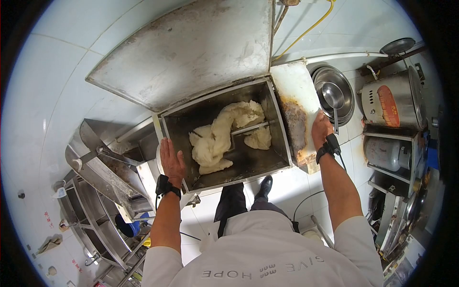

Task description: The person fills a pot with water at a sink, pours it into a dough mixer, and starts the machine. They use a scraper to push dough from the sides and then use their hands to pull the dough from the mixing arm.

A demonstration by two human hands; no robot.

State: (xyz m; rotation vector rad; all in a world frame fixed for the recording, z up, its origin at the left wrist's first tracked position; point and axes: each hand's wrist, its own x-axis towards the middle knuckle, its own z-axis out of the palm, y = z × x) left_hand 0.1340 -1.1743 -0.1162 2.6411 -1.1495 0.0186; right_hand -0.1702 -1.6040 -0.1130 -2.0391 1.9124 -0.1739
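Note:
Pale dough (217, 134) lies in a metal dough mixer (248, 177), one long lump across the middle and a smaller piece at the right. Between them a metal mixing bar (250, 128) shows. The mixer's wide metal lid (191, 50) stands raised at the back. My left hand (172, 159) rests flat on the left rim, fingers stretched out and thumb apart. On the other side, my right hand (322, 130) is at the outer edge of the rust-stained housing (295, 119), fingers curled against it and partly hidden. Both wrists wear black straps.
Nested metal bowls (334, 91) with a ladle (333, 98) stand right of the mixer. Farther right are a large metal pot (389, 103) and a gas cylinder (385, 154) on a rack. A metal machine (107, 162) stands at the left. A yellow cable (311, 28) hangs behind.

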